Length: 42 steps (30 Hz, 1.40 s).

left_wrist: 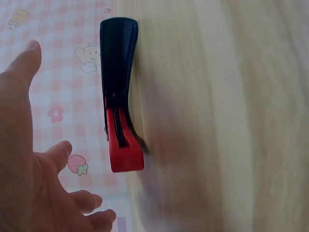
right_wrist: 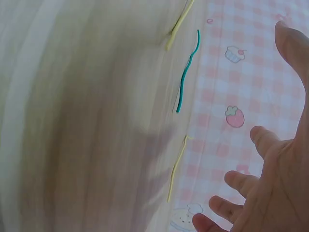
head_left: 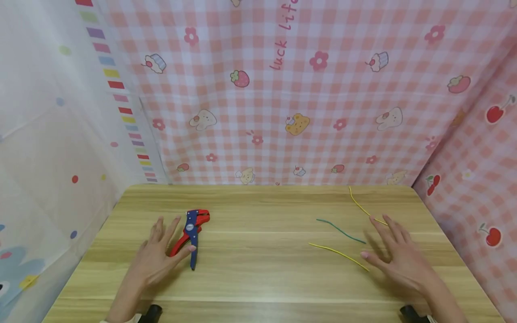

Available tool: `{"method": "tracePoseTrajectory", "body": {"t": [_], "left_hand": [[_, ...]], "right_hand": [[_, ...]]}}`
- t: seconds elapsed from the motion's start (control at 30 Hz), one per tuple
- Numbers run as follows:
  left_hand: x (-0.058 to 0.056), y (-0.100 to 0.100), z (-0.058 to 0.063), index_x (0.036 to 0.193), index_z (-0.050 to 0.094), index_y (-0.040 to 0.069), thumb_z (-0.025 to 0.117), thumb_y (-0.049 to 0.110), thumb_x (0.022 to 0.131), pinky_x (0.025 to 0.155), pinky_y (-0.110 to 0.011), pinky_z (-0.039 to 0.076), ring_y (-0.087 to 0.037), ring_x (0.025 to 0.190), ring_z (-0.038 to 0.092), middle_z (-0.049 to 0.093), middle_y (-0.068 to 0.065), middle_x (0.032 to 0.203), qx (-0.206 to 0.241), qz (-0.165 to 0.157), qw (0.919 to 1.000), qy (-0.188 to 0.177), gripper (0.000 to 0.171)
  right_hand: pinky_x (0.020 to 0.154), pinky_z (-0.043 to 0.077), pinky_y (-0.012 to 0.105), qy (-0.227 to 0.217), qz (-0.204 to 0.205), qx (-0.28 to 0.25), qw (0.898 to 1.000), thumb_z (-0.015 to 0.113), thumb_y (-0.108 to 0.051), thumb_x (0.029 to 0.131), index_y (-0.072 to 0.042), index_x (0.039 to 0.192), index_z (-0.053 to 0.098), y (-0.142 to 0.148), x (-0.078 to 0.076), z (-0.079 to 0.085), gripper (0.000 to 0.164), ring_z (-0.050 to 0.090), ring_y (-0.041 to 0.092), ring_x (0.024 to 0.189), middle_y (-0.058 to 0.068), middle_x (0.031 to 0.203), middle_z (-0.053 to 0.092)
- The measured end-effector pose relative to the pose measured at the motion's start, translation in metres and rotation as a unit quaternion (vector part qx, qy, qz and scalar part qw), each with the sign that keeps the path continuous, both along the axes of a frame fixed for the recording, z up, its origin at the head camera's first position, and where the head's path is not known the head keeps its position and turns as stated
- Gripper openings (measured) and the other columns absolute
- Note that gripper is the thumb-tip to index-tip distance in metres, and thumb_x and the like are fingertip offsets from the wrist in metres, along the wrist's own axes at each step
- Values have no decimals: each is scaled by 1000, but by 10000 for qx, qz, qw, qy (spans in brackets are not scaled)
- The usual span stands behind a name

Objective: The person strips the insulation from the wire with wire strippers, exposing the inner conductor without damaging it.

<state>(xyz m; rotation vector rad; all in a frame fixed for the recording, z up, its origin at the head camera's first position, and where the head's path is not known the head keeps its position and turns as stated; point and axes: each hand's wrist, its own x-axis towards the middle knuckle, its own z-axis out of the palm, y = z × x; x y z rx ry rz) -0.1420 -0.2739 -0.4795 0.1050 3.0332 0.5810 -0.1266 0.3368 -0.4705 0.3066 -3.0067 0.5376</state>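
A wire stripper (head_left: 193,233) with blue and red parts lies on the left of the table. My left hand (head_left: 155,258) hovers beside it, fingers spread; its thumb overlaps the blue handle in the head view. In the left wrist view the wire stripper (left_wrist: 118,92) is apart from the fingers. On the right, my right hand (head_left: 400,258) is held with fingers spread near three thin wires. A green wire (head_left: 341,231) lies between a yellow wire (head_left: 339,255) in front and another yellow wire (head_left: 361,206) at the back, whose near end is close to the fingertips. Neither hand holds anything.
The wooden table (head_left: 258,278) reaches back to a pink checked curtain (head_left: 258,103). A white dotted cloth (head_left: 52,148) hangs at the left and a cherry-print cloth (head_left: 480,179) at the right. Black wrist straps show at the front edge of the head view.
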Motion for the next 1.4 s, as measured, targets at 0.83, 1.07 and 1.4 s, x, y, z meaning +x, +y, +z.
{"method": "tracePoseTrajectory", "body": {"t": [0.83,1.07,1.4], "left_hand": [[0,28,3,165,19,20,54,72,93,93,-69,51,-58,123,58,41,-29,158,378,432,9973,454,96],[-8,34,-1,158,33,6,64,60,95,91,-62,54,-43,112,69,68,-23,130,792,526,9921,824,89],[-21,29,-8,145,36,-12,77,43,90,75,-36,50,-24,84,57,61,-18,101,1471,546,9873,236,88]], "right_hand": [[96,47,69,392,464,-859,9945,75,-45,93,-21,154,45,-43,7,-11,72,49,38,132,9,143,52],[82,56,40,655,598,-827,9926,81,-32,89,-13,137,62,-53,7,-12,55,66,20,102,1,121,64],[76,51,28,111,574,-872,9945,80,-28,90,-20,122,73,-67,0,-14,34,60,13,95,-6,109,63]]}}
